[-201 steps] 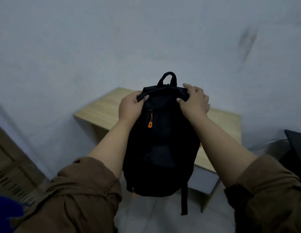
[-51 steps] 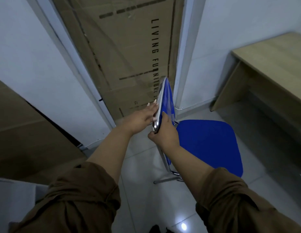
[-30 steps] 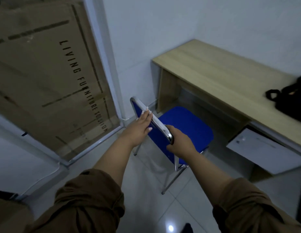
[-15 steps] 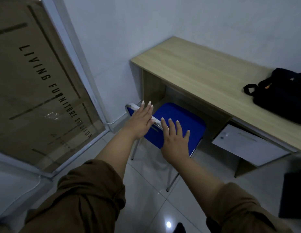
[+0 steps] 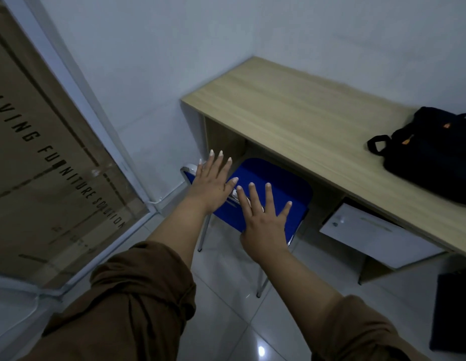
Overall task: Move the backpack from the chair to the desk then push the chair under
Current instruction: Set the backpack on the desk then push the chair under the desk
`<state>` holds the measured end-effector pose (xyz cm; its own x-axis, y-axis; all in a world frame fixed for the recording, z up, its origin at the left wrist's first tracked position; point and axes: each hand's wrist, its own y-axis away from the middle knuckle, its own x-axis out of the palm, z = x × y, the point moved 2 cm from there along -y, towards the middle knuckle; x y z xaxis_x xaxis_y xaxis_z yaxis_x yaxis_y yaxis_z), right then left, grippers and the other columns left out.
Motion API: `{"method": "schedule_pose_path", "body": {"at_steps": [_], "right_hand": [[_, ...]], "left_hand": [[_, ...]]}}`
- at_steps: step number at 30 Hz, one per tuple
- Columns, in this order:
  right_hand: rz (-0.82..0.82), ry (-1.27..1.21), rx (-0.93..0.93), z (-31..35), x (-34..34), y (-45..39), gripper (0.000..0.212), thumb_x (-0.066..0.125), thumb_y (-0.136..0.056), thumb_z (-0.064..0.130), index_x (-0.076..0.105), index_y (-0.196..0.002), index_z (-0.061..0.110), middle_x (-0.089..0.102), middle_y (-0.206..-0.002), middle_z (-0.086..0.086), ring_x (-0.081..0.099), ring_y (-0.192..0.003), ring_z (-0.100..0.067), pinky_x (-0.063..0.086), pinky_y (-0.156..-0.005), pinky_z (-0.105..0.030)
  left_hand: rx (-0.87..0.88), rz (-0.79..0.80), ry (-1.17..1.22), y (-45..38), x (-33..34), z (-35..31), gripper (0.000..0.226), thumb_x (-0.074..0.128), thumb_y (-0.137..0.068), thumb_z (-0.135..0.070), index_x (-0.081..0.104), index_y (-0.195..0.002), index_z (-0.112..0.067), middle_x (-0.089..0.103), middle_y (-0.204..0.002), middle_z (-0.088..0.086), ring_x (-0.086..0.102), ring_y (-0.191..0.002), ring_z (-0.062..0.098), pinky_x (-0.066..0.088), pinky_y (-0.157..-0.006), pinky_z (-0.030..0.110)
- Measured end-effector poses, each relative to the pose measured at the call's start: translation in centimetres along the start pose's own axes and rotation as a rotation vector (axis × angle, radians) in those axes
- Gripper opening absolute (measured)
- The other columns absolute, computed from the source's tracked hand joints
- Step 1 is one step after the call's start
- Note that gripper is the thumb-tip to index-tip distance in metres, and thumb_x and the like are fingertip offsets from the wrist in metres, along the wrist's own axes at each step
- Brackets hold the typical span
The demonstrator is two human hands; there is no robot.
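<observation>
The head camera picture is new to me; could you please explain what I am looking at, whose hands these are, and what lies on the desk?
There is no machine here: a person wears one wide-angle camera on the head, looking forward and down at their own bare hands. The left hand and the right hand are both spread open over the backrest of a blue chair and grip nothing. The chair's seat sits partly under the wooden desk. A black backpack lies on the desk's right end. A white drawer unit sits beneath the desk.
</observation>
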<state>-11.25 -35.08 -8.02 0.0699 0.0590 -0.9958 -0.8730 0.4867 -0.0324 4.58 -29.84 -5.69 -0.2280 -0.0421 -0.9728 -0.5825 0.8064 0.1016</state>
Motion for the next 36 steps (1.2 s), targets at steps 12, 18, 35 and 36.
{"method": "schedule_pose_path", "body": {"at_steps": [12,18,35,36], "right_hand": [[0.048,0.03,-0.028,-7.9,-1.0,-7.3,0.105,0.056,-0.087,0.031,-0.035,-0.14,0.034,-0.015,-0.164,-0.001,-0.021,-0.147,-0.036,-0.001,-0.107,-0.077],[0.088,-0.002,-0.003,-10.5,-1.3,-11.5,0.099,0.053,-0.086,0.023,-0.024,-0.148,0.036,-0.013,-0.164,0.003,-0.019,-0.148,-0.034,0.002,-0.108,-0.077],[0.136,-0.084,0.111,-12.7,-1.9,-19.4,0.102,0.056,-0.082,0.022,-0.018,-0.149,0.039,-0.008,-0.164,0.007,-0.014,-0.15,-0.032,-0.001,-0.111,-0.073],[0.142,-0.083,0.11,-12.7,-2.1,-19.4,0.102,0.057,-0.082,0.023,-0.017,-0.15,0.039,-0.008,-0.164,0.007,-0.014,-0.15,-0.032,-0.001,-0.111,-0.072]], "left_hand": [[-0.02,-0.002,0.029,-9.5,-0.4,-4.0,0.064,0.016,-0.099,-0.049,0.0,-0.154,-0.022,-0.01,-0.164,0.004,-0.019,-0.15,0.021,-0.016,-0.118,0.045],[-0.01,-0.011,0.027,-14.5,-0.7,-4.8,0.064,0.017,-0.099,-0.05,0.003,-0.154,-0.021,-0.005,-0.165,0.005,-0.016,-0.15,0.022,-0.015,-0.119,0.047],[0.065,0.056,0.01,-23.7,-1.9,-4.0,0.064,0.016,-0.099,-0.051,-0.001,-0.154,-0.023,-0.011,-0.164,0.005,-0.018,-0.15,0.022,-0.017,-0.118,0.045],[0.068,0.061,0.006,-23.7,-1.9,-4.0,0.065,0.015,-0.099,-0.051,-0.001,-0.154,-0.023,-0.01,-0.164,0.005,-0.018,-0.15,0.022,-0.018,-0.118,0.045]]}}
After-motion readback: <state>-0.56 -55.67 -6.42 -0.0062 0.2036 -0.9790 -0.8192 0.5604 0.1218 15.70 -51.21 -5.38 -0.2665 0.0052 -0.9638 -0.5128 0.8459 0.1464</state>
